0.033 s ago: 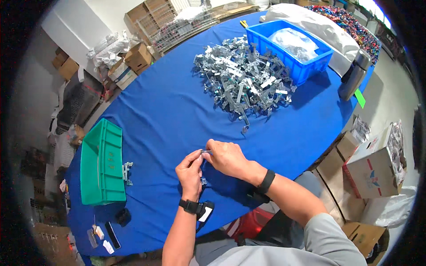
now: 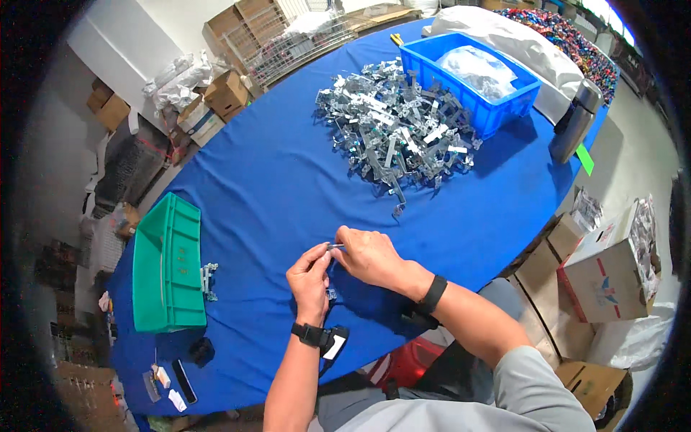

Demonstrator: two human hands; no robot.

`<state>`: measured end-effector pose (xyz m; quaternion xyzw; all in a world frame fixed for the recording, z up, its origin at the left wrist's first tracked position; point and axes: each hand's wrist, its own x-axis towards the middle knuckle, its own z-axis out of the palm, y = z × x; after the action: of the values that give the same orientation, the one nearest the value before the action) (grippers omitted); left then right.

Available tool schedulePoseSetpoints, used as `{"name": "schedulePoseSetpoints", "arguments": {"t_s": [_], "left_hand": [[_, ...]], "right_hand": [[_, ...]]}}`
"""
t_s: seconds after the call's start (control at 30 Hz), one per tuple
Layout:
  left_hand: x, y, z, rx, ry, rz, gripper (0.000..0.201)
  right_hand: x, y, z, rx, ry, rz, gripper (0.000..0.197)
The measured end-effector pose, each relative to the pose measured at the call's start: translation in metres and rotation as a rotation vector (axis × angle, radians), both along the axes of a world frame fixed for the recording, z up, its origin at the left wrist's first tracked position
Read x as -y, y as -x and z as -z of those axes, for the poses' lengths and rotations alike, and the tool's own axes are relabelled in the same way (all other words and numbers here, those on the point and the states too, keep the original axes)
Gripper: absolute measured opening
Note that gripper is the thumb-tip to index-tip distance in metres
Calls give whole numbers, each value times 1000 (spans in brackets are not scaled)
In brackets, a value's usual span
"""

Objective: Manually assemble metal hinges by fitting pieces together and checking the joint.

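My left hand (image 2: 309, 277) and my right hand (image 2: 371, 253) meet over the near middle of the blue-covered table. Both are closed, fingertips pinching a small, thin metal-looking piece (image 2: 336, 246) between them; most of it is hidden by the fingers, so its exact kind does not show. Beside my left wrist, a small clear-and-silver part (image 2: 331, 294) lies on the cloth, partly covered. Farther off is a big heap of silver and clear bracket-like parts (image 2: 396, 129). A few similar parts (image 2: 209, 281) lie against the right side of a green plastic bin (image 2: 188, 252).
Behind the heap's right side stands a blue crate (image 2: 489, 115) holding a clear plastic bag (image 2: 479, 70). A steel flask (image 2: 576, 122) is near the right table edge. At the near left lie a dark phone-like slab (image 2: 184, 381) and small items. Cardboard boxes (image 2: 608, 266) stand right of the table.
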<state>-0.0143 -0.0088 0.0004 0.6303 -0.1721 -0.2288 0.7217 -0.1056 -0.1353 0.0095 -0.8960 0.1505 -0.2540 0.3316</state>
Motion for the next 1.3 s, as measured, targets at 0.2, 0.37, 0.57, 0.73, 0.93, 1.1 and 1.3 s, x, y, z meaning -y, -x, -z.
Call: {"name": "schedulePoseSetpoints", "arguments": {"t_s": [0.2, 0.37, 0.57, 0.73, 0.93, 1.1, 1.3], "left_hand": [[-1, 0, -2, -9, -13, 7, 18], [-1, 1, 0, 26, -30, 20, 17], [-2, 0, 1, 55, -53, 24, 18], [0, 2, 2, 63, -63, 9, 19], [-1, 0, 0, 61, -68, -6, 19], [0, 2, 0, 66, -65, -8, 20], [-2, -1, 3, 70, -68, -12, 20]], "right_hand": [[1, 1, 0, 8, 13, -27, 24], [1, 3, -1, -37, 17, -30, 30], [0, -1, -1, -81, 21, -45, 29], [0, 1, -3, -84, -39, -14, 31], [2, -2, -5, -112, -49, -41, 32], [1, -1, -8, -116, -88, -15, 29], [0, 3, -11, -88, -76, -39, 28]]}}
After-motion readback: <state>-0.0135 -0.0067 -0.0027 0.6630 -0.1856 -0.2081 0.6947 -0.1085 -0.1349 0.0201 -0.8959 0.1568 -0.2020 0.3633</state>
